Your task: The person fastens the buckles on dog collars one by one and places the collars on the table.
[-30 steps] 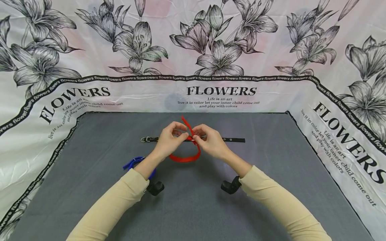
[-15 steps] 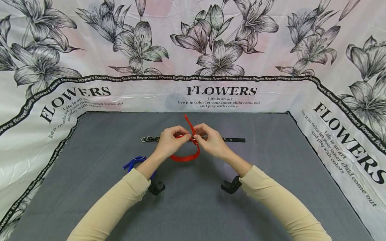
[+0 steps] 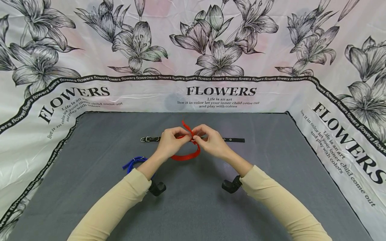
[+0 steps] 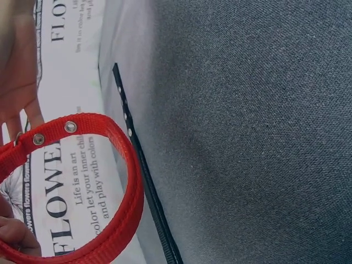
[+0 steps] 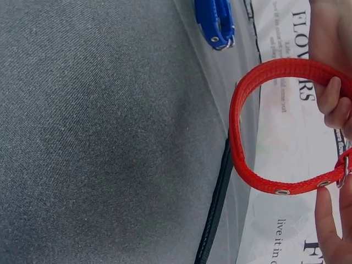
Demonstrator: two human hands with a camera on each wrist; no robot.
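Note:
A red collar (image 3: 186, 157) with metal eyelets is bent into a loop between my two hands, raised over the table. My left hand (image 3: 171, 143) pinches it from the left, thumb and fingertips together by the buckle. From the right, my right hand (image 3: 211, 140) pinches it at the same spot. The collar's free end points up and away between the hands. In the right wrist view the silver buckle (image 5: 344, 172) shows at the edge, with a fingertip of the right hand (image 5: 333, 228) touching the strap near an eyelet.
Behind the hands a black collar (image 3: 235, 140) lies stretched out across the grey cloth (image 3: 193, 207). A blue collar (image 3: 132, 162), looped, lies left, partly under the left forearm. Flower-printed sheeting (image 3: 221, 107) stands round the table's back and sides.
My left hand has shifted slightly right and nearer, closing up to the right hand. The red collar's free end has tipped lower, while the right hand stays nearly still.

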